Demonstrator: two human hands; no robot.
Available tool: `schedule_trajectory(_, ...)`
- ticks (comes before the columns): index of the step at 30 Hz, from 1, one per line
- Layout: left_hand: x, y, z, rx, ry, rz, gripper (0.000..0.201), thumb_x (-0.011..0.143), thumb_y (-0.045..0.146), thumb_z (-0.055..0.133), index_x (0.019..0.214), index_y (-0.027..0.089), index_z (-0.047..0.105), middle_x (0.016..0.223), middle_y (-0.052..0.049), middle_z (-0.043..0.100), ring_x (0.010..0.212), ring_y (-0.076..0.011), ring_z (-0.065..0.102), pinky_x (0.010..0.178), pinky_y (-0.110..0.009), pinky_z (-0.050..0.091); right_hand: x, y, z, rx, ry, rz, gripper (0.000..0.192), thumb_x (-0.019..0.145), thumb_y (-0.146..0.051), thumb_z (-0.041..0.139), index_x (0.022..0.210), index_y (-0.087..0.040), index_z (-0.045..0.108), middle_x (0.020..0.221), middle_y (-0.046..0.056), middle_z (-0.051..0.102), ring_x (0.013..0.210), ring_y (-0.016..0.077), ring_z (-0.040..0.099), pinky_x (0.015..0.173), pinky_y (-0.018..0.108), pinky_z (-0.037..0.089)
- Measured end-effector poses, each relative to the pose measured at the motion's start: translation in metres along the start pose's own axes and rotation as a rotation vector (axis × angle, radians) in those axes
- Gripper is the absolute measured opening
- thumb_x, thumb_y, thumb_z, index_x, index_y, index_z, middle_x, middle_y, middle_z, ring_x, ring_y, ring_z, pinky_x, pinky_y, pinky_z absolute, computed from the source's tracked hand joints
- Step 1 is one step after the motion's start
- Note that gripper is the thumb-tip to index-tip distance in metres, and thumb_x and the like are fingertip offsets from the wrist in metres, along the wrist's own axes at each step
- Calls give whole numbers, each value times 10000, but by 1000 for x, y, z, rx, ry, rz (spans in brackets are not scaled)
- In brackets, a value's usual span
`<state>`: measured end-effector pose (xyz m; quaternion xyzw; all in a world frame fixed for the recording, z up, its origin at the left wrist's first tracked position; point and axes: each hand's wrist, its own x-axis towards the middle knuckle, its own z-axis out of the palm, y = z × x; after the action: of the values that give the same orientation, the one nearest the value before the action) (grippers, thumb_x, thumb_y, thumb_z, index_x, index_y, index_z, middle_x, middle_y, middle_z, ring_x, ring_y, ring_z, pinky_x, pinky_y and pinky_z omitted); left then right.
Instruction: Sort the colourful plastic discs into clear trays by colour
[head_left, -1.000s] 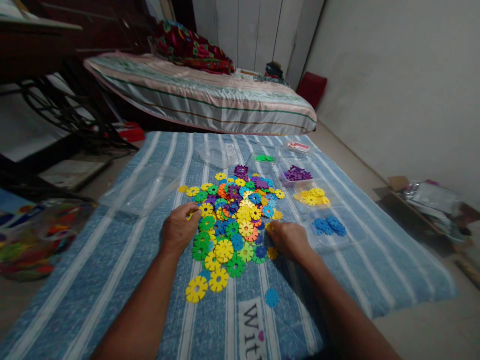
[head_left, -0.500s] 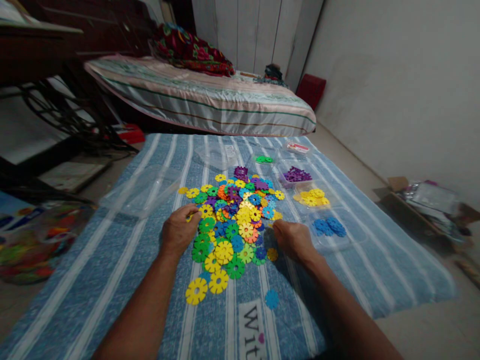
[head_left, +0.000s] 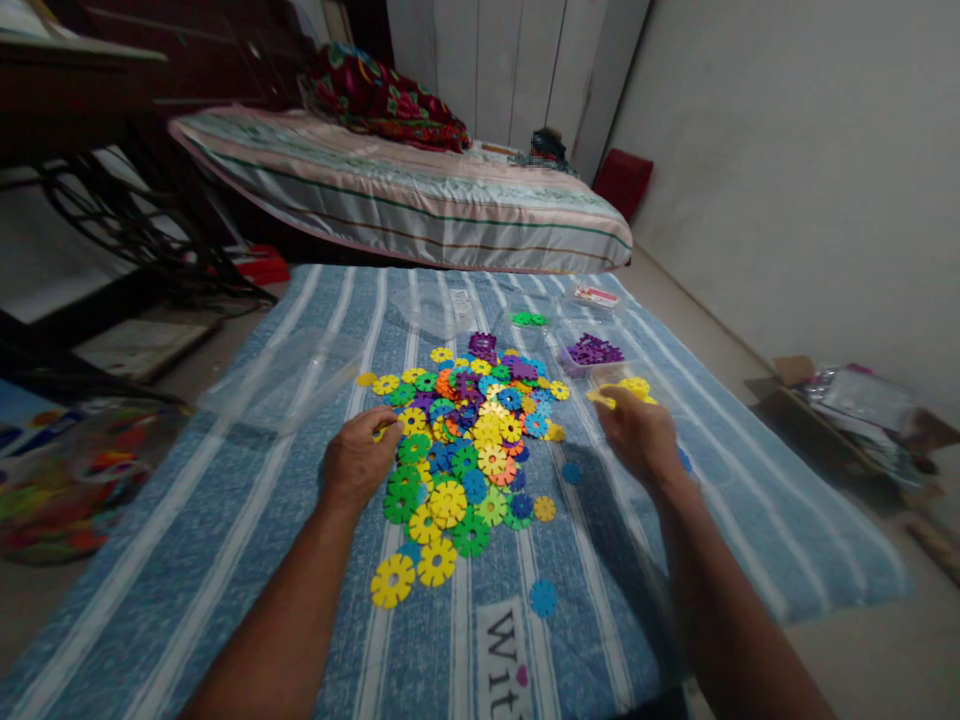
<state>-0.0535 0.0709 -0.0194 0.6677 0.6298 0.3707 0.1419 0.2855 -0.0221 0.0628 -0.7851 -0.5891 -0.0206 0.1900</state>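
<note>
Head view, left hand (head_left: 358, 462) on disc pile (head_left: 465, 440), right hand (head_left: 637, 432) perhaps pinching yellow disc (head_left: 602, 399)

The right hand (head_left: 637, 432) moves away from the big pile of discs (head_left: 472, 440) and is now over the yellow discs (head_left: 636, 386), holding a yellow disc (head_left: 602, 398).

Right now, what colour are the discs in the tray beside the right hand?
Yellow discs, just past the right hand; the head view shows them best.

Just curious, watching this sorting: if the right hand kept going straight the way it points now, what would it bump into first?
Probably the yellow discs right at the right hand fingertips; the purple discs lie beyond. Depth is hard to judge.
</note>
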Motion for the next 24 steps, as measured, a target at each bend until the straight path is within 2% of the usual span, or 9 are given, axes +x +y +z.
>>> schedule_trajectory(3, 0, -3, 1, -6, 1, 1, 230, 745, 389, 524, 801, 229, 680, 1068, -27, 725, 1031, -222, 655, 964, -300, 481, -26, -9, 4, 176, -393, -226, 242, 890, -299, 545, 1045, -181, 689, 655, 6, 663, 584, 136, 575, 576, 223, 339)
schedule_trajectory(5, -1, -3, 2, -5, -2, 1, 239, 749, 390, 519, 811, 225, 681, 1091, -31, 720, 1045, -220, 650, 971, -300, 475, -43, -14, 4, 240, -573, -305, 215, 888, -291, 548, 1004, -188, 696, 649, -4, 658, 572, 124, 568, 571, 216, 341)
schedule_trajectory(7, -1, -3, 2, 5, -8, -6, 251, 749, 390, 515, 821, 219, 684, 1100, -35, 719, 1044, -222, 651, 966, -302, 476, -58, -17, 2, 260, -688, -348, 199, 867, -291, 578, 991, -191, 699, 681, 4, 673, 595, 125, 581, 573, 213, 342)
schedule_trajectory(10, 0, -1, 2, 20, -9, -15, 252, 746, 381, 516, 828, 215, 687, 1086, -32, 723, 1026, -221, 657, 954, -300, 483, -73, -20, 1, 243, -791, -385, 222, 819, -305, 644, 1001, -190, 695, 744, 29, 700, 668, 152, 620, 580, 217, 340)
schedule_trajectory(14, 0, -2, 3, 14, 1, -1, 239, 743, 365, 522, 828, 213, 687, 1064, -30, 727, 1023, -224, 659, 957, -305, 486, -83, -23, 5, 178, -801, -397, 168, 828, -319, 641, 926, -193, 694, 812, 54, 722, 757, 192, 656, 607, 231, 337)
schedule_trajectory(17, 1, -4, 3, 11, 0, 6, 244, 745, 371, 522, 824, 210, 688, 1067, -39, 726, 1033, -234, 658, 966, -318, 484, -85, -23, 11, 177, -775, -381, 149, 860, -308, 602, 916, -190, 674, 832, 55, 725, 767, 184, 660, 614, 229, 336)
schedule_trajectory(20, 1, -5, 3, 9, 7, 17, 239, 748, 374, 531, 818, 210, 690, 1079, -42, 723, 1041, -238, 656, 978, -329, 481, -83, -23, 18, 154, -707, -346, 168, 893, -300, 550, 964, -190, 655, 840, 59, 721, 762, 178, 657, 616, 232, 331)
schedule_trajectory(24, 1, -5, 2, 6, 17, 31, 219, 754, 359, 543, 824, 216, 694, 1067, -34, 727, 1024, -230, 661, 965, -330, 490, -79, -25, 29, 50, -615, -262, 280, 931, -340, 485, 1149, -213, 607, 833, 69, 722, 766, 206, 667, 607, 254, 314)
